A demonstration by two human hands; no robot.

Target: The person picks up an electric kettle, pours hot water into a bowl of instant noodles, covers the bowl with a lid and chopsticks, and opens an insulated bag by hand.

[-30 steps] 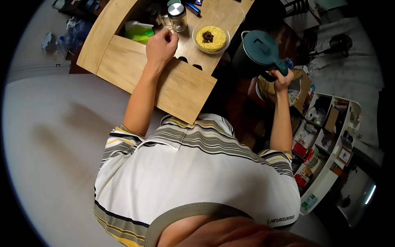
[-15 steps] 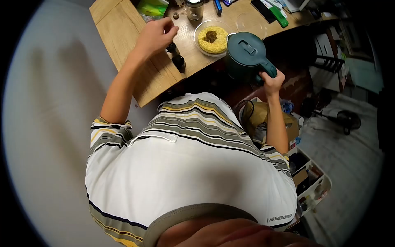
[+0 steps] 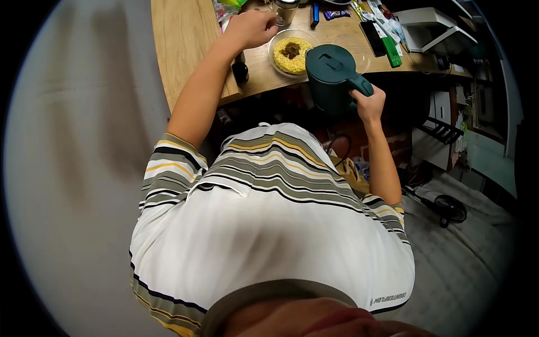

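Observation:
My right hand [image 3: 369,103] is wrapped round the handle of a dark green kettle [image 3: 331,70], lid on and roughly level, at the table's front edge. Beside its spout stands a clear bowl [image 3: 272,51] with a round yellow noodle cake [image 3: 292,66] topped with brown paste [image 3: 291,51]. My left hand [image 3: 255,28] is over the table, up and left of the bowl, its fingers curled closed next to a glass jar [image 3: 285,12]. What those fingers hold, if anything, is hidden.
A dark bottle [image 3: 240,72] stands below my left forearm. Right of the bowl lie a clear round lid [image 3: 359,56], a black phone [image 3: 373,39] and a green item [image 3: 392,51]. A blue item [image 3: 315,16] and a purple packet [image 3: 337,14] lie farther back.
My left hand has moved right and forward, closer to the jar, with its fingers curled tighter. The view has shifted. The kettle stays in my right hand beside the bowl.

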